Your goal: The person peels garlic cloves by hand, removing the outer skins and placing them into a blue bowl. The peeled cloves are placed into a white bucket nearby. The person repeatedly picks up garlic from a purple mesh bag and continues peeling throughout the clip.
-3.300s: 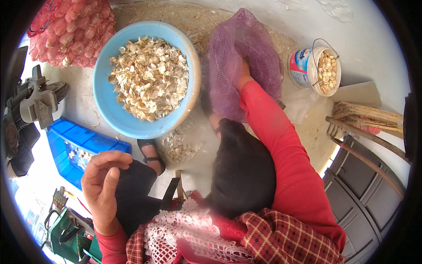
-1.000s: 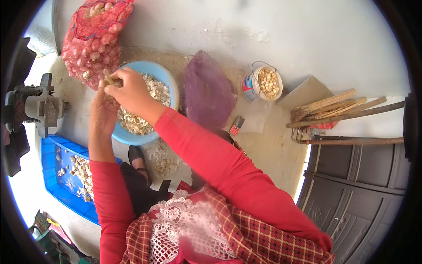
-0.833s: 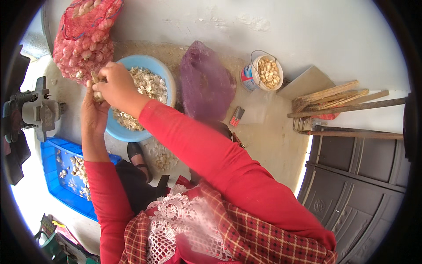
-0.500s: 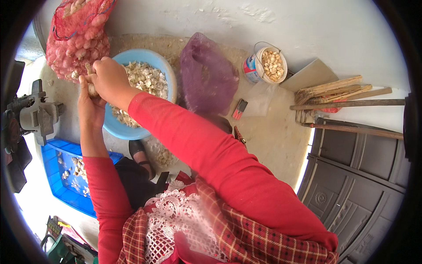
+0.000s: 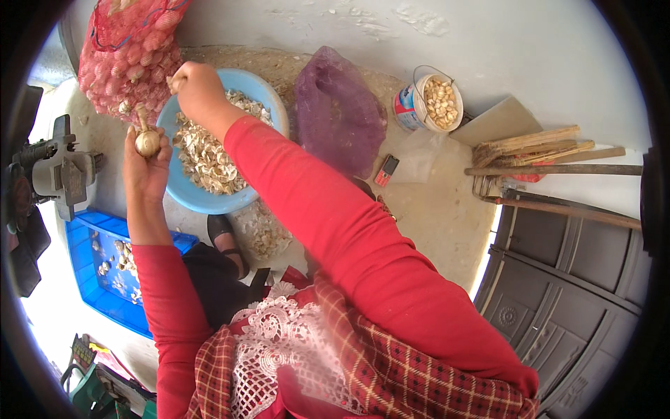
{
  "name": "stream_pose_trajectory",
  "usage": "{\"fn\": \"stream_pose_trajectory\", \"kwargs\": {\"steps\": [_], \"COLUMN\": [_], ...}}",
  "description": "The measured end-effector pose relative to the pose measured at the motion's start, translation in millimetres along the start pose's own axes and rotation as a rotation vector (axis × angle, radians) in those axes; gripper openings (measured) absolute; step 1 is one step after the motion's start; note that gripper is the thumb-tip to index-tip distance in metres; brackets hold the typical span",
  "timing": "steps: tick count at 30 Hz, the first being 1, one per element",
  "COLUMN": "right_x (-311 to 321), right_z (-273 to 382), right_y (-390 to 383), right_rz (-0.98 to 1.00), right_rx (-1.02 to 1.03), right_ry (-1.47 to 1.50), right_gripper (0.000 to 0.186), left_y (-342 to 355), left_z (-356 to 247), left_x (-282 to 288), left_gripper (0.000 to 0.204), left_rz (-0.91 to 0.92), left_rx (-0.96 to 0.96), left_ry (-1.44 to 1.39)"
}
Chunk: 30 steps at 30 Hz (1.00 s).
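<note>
My left hand [image 5: 145,164] holds a garlic bulb [image 5: 147,144], its dry stalk pointing up, at the left edge of a light blue basin [image 5: 208,204] of papery peelings [image 5: 206,160]. My right hand [image 5: 199,91] is higher, over the basin's back rim, its fingers pinched on a small pale scrap [image 5: 173,82], too small to be sure of, apart from the bulb. Behind both hands a red mesh sack [image 5: 129,52] full of garlic leans at the back left. A blue plastic crate [image 5: 94,279] with some bulbs and bits lies at the lower left, beside my forearm.
A purple mesh bag [image 5: 335,105], a bucket [image 5: 440,105] of peeled cloves, a phone [image 5: 386,170] and a plastic sheet [image 5: 415,160] are at the back middle-right. Brooms and poles [image 5: 544,169] lean near a grey metal door [image 5: 551,293]. Grey machinery [image 5: 59,174] stands at left.
Both hands came up over the basin from my lap area and worked together on the bulb. Now my right hand has pulled away upward, leaving the bulb in my left hand.
</note>
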State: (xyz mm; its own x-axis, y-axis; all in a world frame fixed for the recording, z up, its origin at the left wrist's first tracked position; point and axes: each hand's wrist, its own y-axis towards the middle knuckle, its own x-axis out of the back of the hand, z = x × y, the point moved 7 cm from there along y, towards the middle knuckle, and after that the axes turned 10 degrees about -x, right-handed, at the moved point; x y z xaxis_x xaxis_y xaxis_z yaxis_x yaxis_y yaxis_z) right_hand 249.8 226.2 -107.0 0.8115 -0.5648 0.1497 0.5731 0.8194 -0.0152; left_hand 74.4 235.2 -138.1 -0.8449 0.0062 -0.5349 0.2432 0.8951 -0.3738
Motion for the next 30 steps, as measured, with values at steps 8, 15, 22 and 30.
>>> {"fn": "stream_pose_trajectory", "kwargs": {"steps": [8,15,22,30], "right_x": [-39,-23,-13,-30], "right_z": [9,19,48,21], "right_y": [-37,-41,-43,-47], "right_rz": [0.364,0.463,0.221,0.417], "right_rx": [-0.133,-0.238,0.217,-0.367], "right_ry": [-0.050,0.041,-0.023,0.554], "right_gripper": [0.028,0.019,0.020,0.018], "left_y": [-18,-9,-2,-8], "left_z": [-12,-7,-1,-5], "left_x": [-22,-19,-11,-24], "left_gripper": [0.034,0.038,0.034,0.032], "left_rz": [-0.152,0.093,0.143,0.261], "left_rx": [-0.170,-0.068,-0.040,-0.029], "left_ry": [0.155,0.258,0.145,0.073]}}
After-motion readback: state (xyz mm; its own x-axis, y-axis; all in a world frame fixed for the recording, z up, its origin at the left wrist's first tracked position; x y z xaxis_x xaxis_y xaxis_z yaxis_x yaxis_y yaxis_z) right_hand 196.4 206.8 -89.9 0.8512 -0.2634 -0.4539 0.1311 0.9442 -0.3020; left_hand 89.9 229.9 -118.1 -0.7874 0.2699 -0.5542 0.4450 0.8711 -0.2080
